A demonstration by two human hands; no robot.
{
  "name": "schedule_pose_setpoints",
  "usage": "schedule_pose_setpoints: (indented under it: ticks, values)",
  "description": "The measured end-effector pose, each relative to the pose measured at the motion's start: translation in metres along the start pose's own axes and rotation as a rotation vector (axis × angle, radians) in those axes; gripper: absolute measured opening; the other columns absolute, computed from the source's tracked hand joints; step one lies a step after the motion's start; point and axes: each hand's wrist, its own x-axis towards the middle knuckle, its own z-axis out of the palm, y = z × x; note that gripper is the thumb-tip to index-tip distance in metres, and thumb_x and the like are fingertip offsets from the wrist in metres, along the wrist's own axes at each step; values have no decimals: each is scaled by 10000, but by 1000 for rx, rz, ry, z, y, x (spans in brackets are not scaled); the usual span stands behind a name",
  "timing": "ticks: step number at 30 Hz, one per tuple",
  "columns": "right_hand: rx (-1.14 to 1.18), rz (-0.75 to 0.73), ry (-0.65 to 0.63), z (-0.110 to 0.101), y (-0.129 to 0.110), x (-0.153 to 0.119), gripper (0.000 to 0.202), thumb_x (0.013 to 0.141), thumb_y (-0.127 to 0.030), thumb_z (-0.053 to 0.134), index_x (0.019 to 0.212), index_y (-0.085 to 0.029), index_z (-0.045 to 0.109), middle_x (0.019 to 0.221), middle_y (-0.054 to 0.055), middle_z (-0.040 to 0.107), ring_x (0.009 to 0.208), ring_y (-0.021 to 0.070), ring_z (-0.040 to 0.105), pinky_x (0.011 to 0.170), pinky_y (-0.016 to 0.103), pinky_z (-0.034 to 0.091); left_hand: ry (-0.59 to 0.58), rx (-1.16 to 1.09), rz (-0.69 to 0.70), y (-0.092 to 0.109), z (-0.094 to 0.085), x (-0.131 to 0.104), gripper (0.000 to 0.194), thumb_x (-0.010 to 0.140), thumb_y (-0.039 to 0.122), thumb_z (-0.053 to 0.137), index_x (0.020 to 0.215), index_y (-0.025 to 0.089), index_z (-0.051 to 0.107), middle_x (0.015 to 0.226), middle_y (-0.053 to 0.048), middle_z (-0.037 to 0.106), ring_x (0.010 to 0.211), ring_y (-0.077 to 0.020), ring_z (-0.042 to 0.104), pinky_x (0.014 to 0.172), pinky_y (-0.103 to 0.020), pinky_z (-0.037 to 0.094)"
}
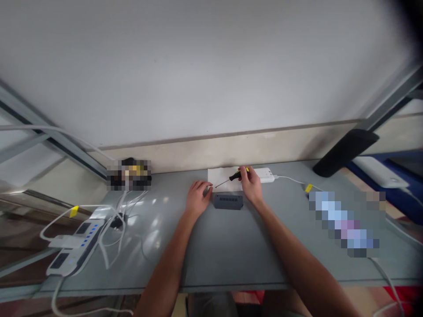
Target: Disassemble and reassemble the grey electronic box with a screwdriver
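Observation:
My right hand [251, 182] grips a screwdriver [235, 175] by its black and yellow handle. The thin shaft slants down to the left, its tip close above or on a white sheet of paper [220, 176]. Just left of that tip is my left hand [198, 197], fingers bent and apart at the sheet's left edge. Whether a tiny part lies by its fingertips is too small to tell. Between my hands, in front of the sheet, sits a dark grey box-shaped part [228, 202] with a row of slots.
A white power strip [266, 175] lies behind my right hand, its cable running right. On the left stand another power strip [77, 246] and loose white cables [110, 237]. A black cylinder-like object [343, 152] leans at the back right of the grey table [224, 255].

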Motion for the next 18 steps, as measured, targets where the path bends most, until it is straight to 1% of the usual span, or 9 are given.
schedule_pose_setpoints:
  ticks: [4, 9, 12, 15, 18]
  values:
    - [121, 0, 18, 0, 0, 2, 483, 964, -638, 477, 966, -192, 662, 739, 11, 612, 642, 145, 559, 634, 274, 427, -40, -9, -7, 2, 0, 0, 197, 1013, 361, 604, 1099, 226, 718, 1037, -60, 713, 1009, -235, 618, 942, -400, 496]
    - [200, 14, 16, 0, 0, 2, 465, 952, -643, 502, 951, -204, 656, 747, 5, 611, 643, 139, 545, 627, 267, 441, -83, -110, -96, 3, 5, 1, 226, 1027, 373, 581, 992, 216, 739, 906, -38, 718, 877, -200, 624, 863, -345, 496]
    - [228, 34, 15, -1, 1, 3, 460, 947, -644, 512, 947, -207, 655, 755, 3, 607, 642, 135, 542, 617, 267, 440, -69, -165, -124, 3, 7, 1, 206, 1015, 356, 599, 963, 215, 740, 874, -31, 704, 829, -188, 615, 832, -331, 495]
    - [226, 35, 16, -1, 1, 3, 460, 947, -645, 513, 946, -208, 656, 746, 0, 595, 641, 134, 538, 615, 267, 441, -37, -196, -147, 4, 8, 0, 165, 993, 342, 632, 966, 219, 738, 881, -31, 701, 816, -181, 618, 826, -326, 501]
    - [218, 31, 19, -2, 1, 3, 469, 948, -650, 507, 953, -206, 657, 746, 2, 591, 642, 136, 536, 611, 266, 440, -33, -208, -147, 3, 8, 1, 155, 989, 341, 635, 978, 225, 738, 898, -32, 706, 810, -176, 620, 828, -326, 505]
